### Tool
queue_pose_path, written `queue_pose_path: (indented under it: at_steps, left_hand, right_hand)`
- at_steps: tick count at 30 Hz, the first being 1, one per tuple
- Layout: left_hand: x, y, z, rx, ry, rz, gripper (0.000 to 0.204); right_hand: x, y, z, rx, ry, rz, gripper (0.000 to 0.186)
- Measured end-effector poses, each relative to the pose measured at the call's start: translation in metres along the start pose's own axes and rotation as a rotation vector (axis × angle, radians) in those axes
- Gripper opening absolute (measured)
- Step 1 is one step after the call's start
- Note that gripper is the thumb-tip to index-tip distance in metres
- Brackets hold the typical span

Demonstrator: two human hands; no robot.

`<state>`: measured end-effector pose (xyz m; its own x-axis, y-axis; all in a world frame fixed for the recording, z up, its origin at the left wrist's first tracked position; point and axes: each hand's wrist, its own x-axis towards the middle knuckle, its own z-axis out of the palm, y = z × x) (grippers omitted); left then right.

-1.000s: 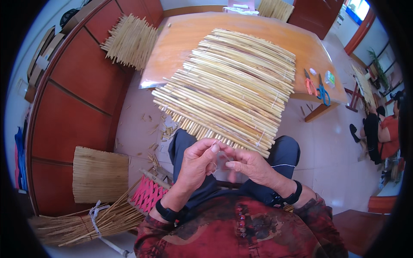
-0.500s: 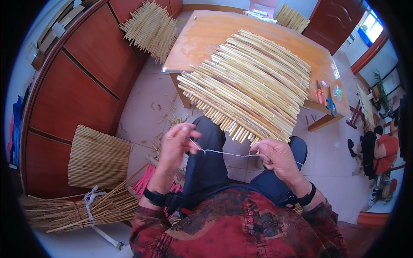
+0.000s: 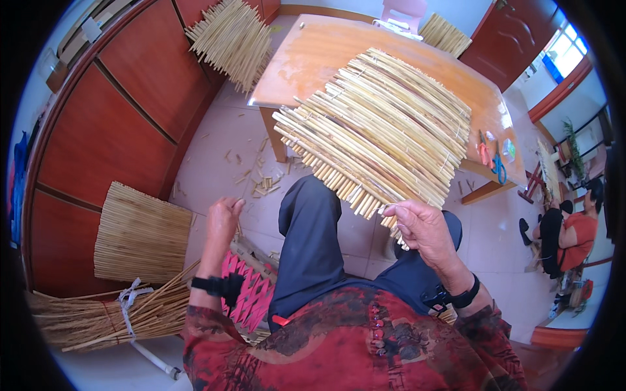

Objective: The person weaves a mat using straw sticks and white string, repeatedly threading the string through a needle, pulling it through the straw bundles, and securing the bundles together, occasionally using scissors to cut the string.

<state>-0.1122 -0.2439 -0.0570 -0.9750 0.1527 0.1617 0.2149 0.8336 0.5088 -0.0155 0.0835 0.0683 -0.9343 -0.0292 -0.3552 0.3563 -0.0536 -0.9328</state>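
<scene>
A mat of straw-coloured reed stalks (image 3: 385,124), bound by rows of thin string, lies on the wooden table and overhangs its near edge toward my knees. My right hand (image 3: 422,229) is closed in a pinch at the mat's near corner, on a pale string (image 3: 388,207) of which only a bit shows. My left hand (image 3: 225,218) is out to the left above the floor, fingers closed; whatever they hold is too small to make out.
Red and blue-handled cutting tools (image 3: 499,167) lie on the table (image 3: 297,55) at right. Another reed mat (image 3: 140,231) leans on the red cabinet, near a tied stalk bundle (image 3: 107,319) and a pink-laced stool (image 3: 246,293). Cut bits litter the floor. Someone in orange (image 3: 577,238) sits far right.
My left hand has swung out to the left, away from the right one. The string that stretched between the hands no longer shows there. My right hand has barely moved.
</scene>
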Motion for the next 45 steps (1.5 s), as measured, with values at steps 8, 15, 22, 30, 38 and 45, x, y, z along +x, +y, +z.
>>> queue_pose_path:
  at_steps: [8,15,22,30,38,45]
  left_hand:
    - [-0.031,0.163,0.005,-1.391,-0.962,-0.13,0.029]
    - [-0.027,0.177,0.037,-2.043,-0.743,-0.358,0.032]
    - [-0.023,0.177,0.037,-2.104,-0.583,-0.409,0.021]
    - [-0.024,0.172,0.04,-2.046,-0.458,-0.392,0.018]
    - [-0.022,0.169,0.038,-2.032,-0.412,-0.397,0.017]
    - [-0.026,0.176,0.037,-1.81,-0.668,-0.396,0.018]
  right_hand:
    - [0.01,-0.013,0.021,-0.034,-0.004,-0.075,0.024]
    - [-0.01,-0.008,0.014,-0.176,0.012,-0.043,0.021]
    - [-0.026,0.013,-0.004,-0.103,0.043,-0.035,0.022]
    - [-0.034,0.024,-0.015,0.073,0.133,-0.021,0.023]
    - [-0.044,0.034,-0.022,0.08,0.205,-0.038,0.021]
    - [-0.039,0.029,-0.023,0.061,0.227,-0.075,0.021]
